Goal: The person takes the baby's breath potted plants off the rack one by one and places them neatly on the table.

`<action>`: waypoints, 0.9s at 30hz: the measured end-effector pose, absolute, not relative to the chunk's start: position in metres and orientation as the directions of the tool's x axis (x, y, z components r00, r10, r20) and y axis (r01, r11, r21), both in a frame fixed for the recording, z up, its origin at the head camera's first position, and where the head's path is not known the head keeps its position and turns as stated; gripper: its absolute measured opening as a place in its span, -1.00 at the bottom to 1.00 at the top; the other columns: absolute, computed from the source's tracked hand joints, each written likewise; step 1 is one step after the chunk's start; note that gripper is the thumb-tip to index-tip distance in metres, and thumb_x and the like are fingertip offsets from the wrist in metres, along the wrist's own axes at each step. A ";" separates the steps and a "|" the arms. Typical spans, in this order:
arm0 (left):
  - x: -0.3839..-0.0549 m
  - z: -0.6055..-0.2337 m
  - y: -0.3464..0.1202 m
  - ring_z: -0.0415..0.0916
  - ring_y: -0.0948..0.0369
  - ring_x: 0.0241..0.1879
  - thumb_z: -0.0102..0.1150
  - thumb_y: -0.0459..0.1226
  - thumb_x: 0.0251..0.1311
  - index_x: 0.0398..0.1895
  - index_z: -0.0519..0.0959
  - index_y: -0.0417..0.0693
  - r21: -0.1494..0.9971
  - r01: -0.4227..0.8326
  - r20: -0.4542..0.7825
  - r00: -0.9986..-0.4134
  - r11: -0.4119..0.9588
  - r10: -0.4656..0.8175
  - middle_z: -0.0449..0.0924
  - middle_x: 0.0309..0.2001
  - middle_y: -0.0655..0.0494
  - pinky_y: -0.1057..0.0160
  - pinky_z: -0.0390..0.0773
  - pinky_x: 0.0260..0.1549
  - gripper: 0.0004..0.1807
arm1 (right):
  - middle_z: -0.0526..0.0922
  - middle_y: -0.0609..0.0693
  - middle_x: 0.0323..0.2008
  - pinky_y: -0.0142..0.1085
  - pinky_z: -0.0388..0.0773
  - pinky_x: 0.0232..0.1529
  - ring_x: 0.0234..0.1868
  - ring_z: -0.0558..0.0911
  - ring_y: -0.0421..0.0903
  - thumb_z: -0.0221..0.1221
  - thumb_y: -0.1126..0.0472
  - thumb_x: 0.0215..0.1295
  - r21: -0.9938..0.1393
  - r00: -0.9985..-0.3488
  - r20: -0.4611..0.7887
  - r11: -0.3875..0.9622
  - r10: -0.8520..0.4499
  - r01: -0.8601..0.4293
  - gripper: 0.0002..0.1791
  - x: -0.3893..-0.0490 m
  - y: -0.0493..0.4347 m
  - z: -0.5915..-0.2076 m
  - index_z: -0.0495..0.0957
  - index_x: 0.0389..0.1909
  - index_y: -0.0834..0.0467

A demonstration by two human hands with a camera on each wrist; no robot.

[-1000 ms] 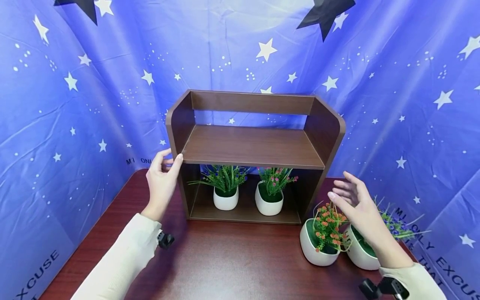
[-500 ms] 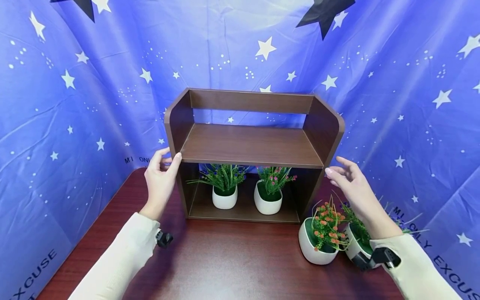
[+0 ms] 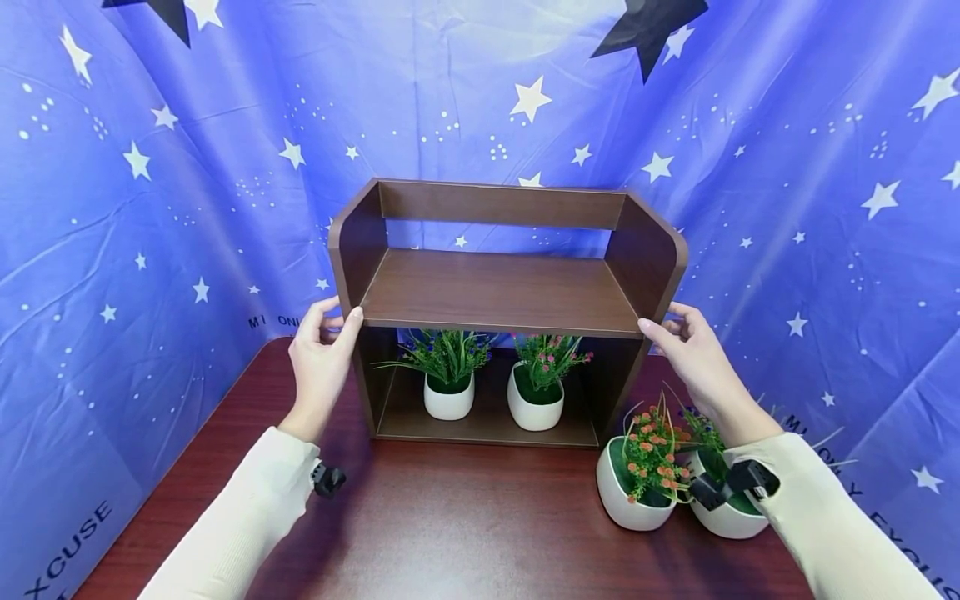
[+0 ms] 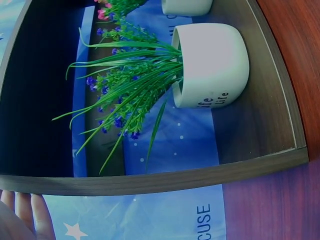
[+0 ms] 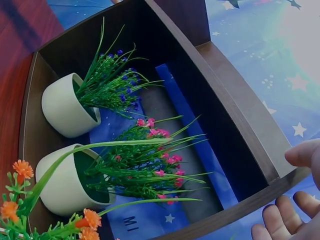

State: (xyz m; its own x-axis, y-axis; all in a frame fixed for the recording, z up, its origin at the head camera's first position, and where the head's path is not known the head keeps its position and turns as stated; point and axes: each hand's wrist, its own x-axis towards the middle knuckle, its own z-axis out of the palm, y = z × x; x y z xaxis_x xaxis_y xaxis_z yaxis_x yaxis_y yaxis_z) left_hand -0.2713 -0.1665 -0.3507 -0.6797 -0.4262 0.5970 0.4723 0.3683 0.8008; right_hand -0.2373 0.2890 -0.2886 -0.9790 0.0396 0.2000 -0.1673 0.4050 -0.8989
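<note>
A dark brown two-tier wooden shelf [image 3: 502, 292] stands upright on the table. My left hand [image 3: 321, 358] grips its left side panel at the height of the middle board, thumb on the front edge and fingers round the outer side. On the opposite panel, at about the same height, my right hand [image 3: 701, 367] holds the edge between thumb and fingers. The lower tier bears two white-potted artificial plants: one with blue flowers [image 4: 215, 65] on the left, one with pink flowers [image 5: 70, 180] on the right. The upper board carries nothing.
A potted plant with orange flowers [image 3: 637, 496] sits on the reddish-brown table [image 3: 465, 533] at the shelf's front right. Next to it another white-potted plant [image 3: 731, 517] is partly hidden by my right forearm. A blue star-patterned curtain [image 3: 450, 100] surrounds the table.
My right hand has moved up and left from above the orange-flowered plant and taken hold of the shelf's right panel. The left hand keeps its grip; the shelf stays in place.
</note>
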 end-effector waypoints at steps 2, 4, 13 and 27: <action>-0.271 -0.350 -0.166 0.56 0.11 -0.37 0.38 -0.06 0.23 0.04 0.66 -0.03 0.801 0.472 0.597 -0.681 0.369 -0.425 0.66 -0.29 0.05 0.42 0.50 -0.39 -0.62 | 0.29 0.09 0.06 -0.35 0.48 0.03 -0.06 0.46 -0.20 0.08 -0.05 0.50 -0.901 -0.976 0.210 0.399 0.051 -0.173 -0.17 -0.240 0.288 -0.289 -0.07 0.50 0.33; -0.271 -0.350 -0.166 0.56 0.13 -0.36 0.37 -0.06 0.23 0.04 0.66 -0.04 0.800 0.472 0.597 -0.681 0.371 -0.423 0.66 -0.28 0.05 0.42 0.51 -0.38 -0.61 | 0.30 0.06 0.02 -0.38 0.51 -0.02 -0.09 0.48 -0.22 0.10 -0.03 0.50 -0.904 -0.975 0.217 0.389 0.058 -0.178 -0.20 -0.242 0.287 -0.290 -0.04 0.48 0.33; -0.271 -0.349 -0.166 0.55 0.25 -0.35 0.36 -0.03 0.24 0.06 0.65 -0.02 0.810 0.455 0.582 -0.695 0.369 -0.421 0.66 -0.25 0.04 0.42 0.52 -0.34 -0.60 | 0.34 0.12 0.01 -0.48 0.56 -0.17 -0.14 0.47 -0.25 0.12 0.10 0.49 -0.888 -0.962 0.266 0.405 0.065 -0.218 -0.35 -0.244 0.284 -0.290 0.08 0.36 0.35; -0.269 -0.349 -0.169 0.51 0.34 -0.27 0.34 -0.13 0.28 0.09 0.62 -0.09 0.799 0.457 0.593 -0.705 0.390 -0.389 0.57 -0.14 0.00 0.43 0.49 -0.29 -0.62 | 0.33 0.14 -0.02 -0.47 0.56 -0.21 -0.18 0.48 -0.18 0.10 0.13 0.49 -0.864 -0.953 0.298 0.437 0.045 -0.250 -0.44 -0.246 0.285 -0.293 0.12 0.30 0.31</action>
